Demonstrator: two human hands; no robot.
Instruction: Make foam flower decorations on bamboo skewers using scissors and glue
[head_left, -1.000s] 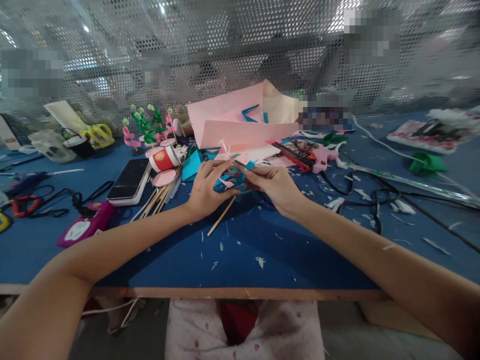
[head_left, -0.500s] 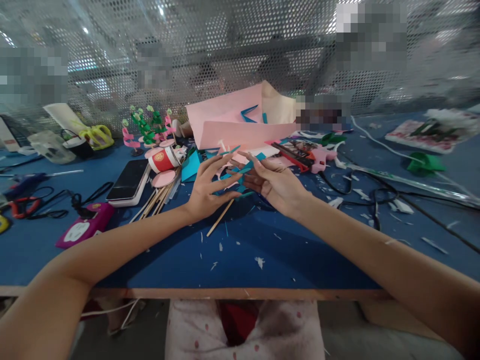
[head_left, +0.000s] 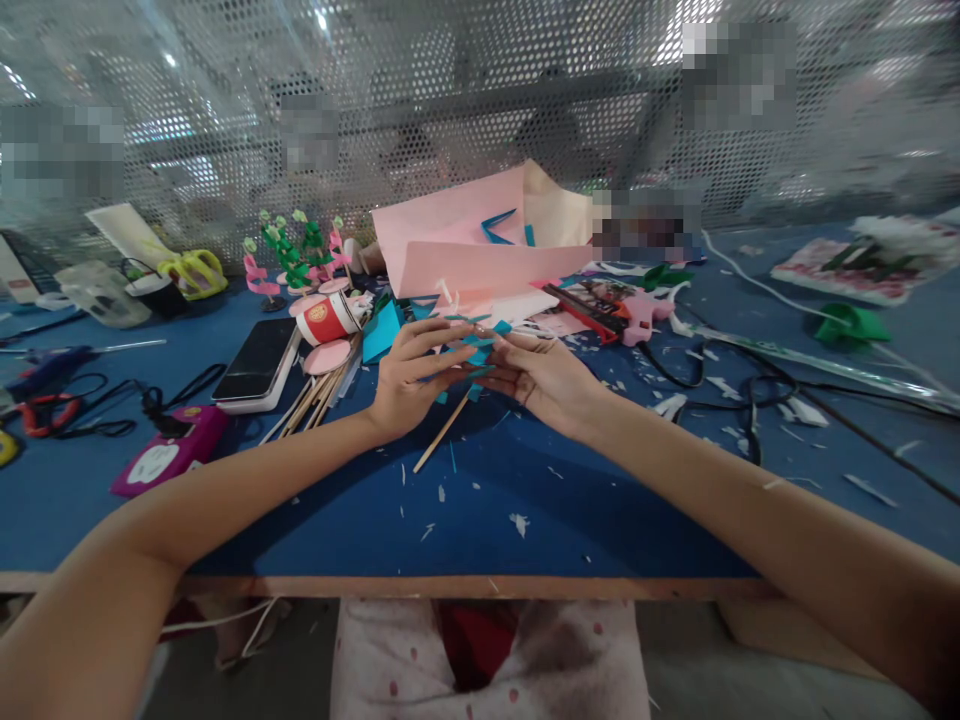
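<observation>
Between my two hands, above the middle of the blue table, is a folded piece of blue paper (head_left: 481, 352) with several strips or points sticking out. My left hand (head_left: 416, 375) grips it from the left, fingers bent across its front. From the right, my right hand (head_left: 546, 380) pinches it between thumb and fingers. Fingers hide much of the paper, so its full shape cannot be made out. Below the hands a thin wooden stick (head_left: 441, 432) lies slanted on the table. Flat blue paper (head_left: 382, 332) rests left of my left hand.
Behind the hands stands folded pink paper (head_left: 465, 265). To its right lies a pink glue gun (head_left: 641, 315) with a black cord. On the left are a phone (head_left: 259, 362), a red-and-white paper cup (head_left: 328, 318), wooden sticks (head_left: 311, 402) and a purple case (head_left: 169, 452). Paper scraps (head_left: 518, 524) litter the table.
My hands have drawn closer together around the blue paper. The left fingers, spread before, are now bent and nearer each other, and the paper is turned differently.
</observation>
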